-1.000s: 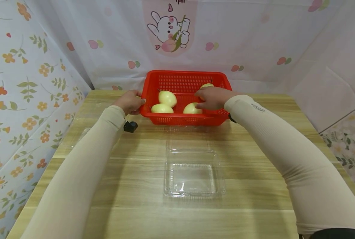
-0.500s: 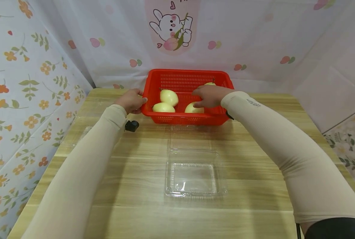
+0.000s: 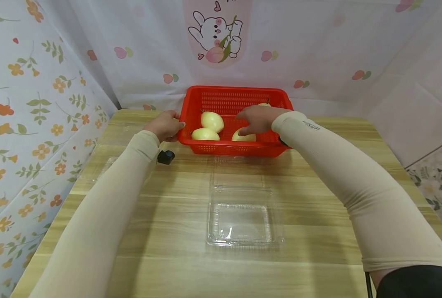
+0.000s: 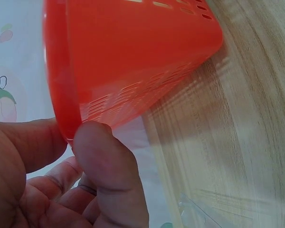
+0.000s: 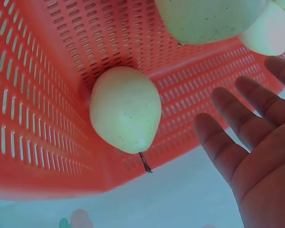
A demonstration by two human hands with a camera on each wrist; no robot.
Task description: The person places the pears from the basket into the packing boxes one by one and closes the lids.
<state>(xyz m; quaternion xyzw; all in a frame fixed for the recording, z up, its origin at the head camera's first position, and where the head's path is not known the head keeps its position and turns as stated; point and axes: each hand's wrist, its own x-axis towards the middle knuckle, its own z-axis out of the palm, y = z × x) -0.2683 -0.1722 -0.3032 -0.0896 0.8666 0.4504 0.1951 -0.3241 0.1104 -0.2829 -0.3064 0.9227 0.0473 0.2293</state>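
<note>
A red slotted basket stands at the back of the wooden table, with several pale yellow-green pears in it. My left hand grips the basket's left rim; in the left wrist view the thumb and fingers pinch the rim of the basket. My right hand hovers inside the basket, fingers straight and spread, just over the front right pear. Two pears lie to its left. In the right wrist view my open right hand is near a stemmed pear without holding it.
An open clear plastic clamshell box lies on the table's middle, its lid folded back toward the basket. Another clear box lies near the left edge. Patterned cloth walls close in the back and both sides.
My right hand has shifted slightly left over the front right pear. My left hand keeps its hold on the basket rim, and the basket has barely moved.
</note>
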